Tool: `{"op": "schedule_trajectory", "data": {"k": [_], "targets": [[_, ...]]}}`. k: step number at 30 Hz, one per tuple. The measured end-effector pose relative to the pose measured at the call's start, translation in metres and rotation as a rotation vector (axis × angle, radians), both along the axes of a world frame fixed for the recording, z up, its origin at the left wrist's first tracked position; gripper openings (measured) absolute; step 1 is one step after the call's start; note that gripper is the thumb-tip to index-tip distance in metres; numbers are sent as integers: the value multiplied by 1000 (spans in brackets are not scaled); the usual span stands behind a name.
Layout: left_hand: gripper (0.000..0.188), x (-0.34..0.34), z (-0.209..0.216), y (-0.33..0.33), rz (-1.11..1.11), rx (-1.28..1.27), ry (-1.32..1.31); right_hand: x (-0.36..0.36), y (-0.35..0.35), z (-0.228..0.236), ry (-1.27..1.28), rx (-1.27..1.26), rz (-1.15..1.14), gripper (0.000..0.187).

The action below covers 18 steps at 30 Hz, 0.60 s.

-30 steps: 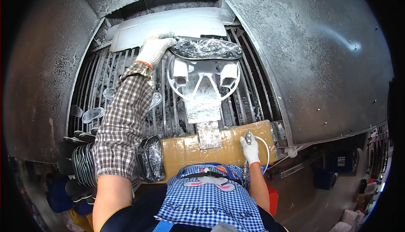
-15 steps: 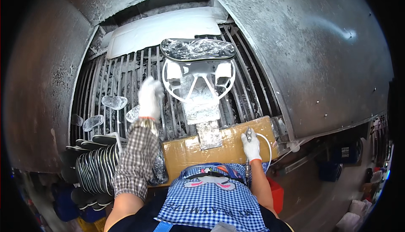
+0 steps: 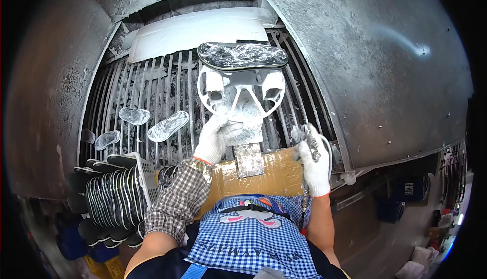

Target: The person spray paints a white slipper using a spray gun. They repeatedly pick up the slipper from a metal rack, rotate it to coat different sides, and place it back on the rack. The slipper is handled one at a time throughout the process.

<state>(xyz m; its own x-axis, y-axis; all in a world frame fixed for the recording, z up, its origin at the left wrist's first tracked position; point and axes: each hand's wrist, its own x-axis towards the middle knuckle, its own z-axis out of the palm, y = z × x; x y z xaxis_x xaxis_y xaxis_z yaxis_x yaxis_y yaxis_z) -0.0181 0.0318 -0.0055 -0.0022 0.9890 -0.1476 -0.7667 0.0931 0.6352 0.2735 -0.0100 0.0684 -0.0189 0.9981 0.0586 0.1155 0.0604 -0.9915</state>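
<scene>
My left hand (image 3: 215, 139), in a white glove, grips the lower left edge of a white-coated round stand (image 3: 240, 107), its fingers partly curled over the plate there. On top of the stand lies a dark shoe sole (image 3: 243, 56) with crinkled clear film over its face. My right hand (image 3: 315, 163), also gloved, is closed around a metal spray gun (image 3: 308, 139) with a thin white hose. The gun's front end points away from me, to the right of the stand. A flat metal bar (image 3: 249, 160) extends from the stand toward me.
Film-covered soles (image 3: 169, 126) lie on a slatted metal grate (image 3: 180, 83). At lower left, a rack (image 3: 145, 177) holds several dark soles upright. A brown taped cardboard (image 3: 281, 170) lines the front edge. Grimy booth walls (image 3: 385, 66) stand at both sides; white card (image 3: 198, 30) covers the back.
My left hand has come down from above the grate to the stand's lower edge. My right hand has raised the spray gun off the cardboard, moving forward and slightly right.
</scene>
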Motion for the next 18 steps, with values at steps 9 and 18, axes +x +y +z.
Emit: {"op": "schedule_trajectory", "data": {"k": [9,18], "targets": [[35,39,-13,14,-112,-47,-157,-78,-10,114,274,162,320,64],[39,48,-14,13,-114,98,238,-100,-3,116,259,220,321,68]]}}
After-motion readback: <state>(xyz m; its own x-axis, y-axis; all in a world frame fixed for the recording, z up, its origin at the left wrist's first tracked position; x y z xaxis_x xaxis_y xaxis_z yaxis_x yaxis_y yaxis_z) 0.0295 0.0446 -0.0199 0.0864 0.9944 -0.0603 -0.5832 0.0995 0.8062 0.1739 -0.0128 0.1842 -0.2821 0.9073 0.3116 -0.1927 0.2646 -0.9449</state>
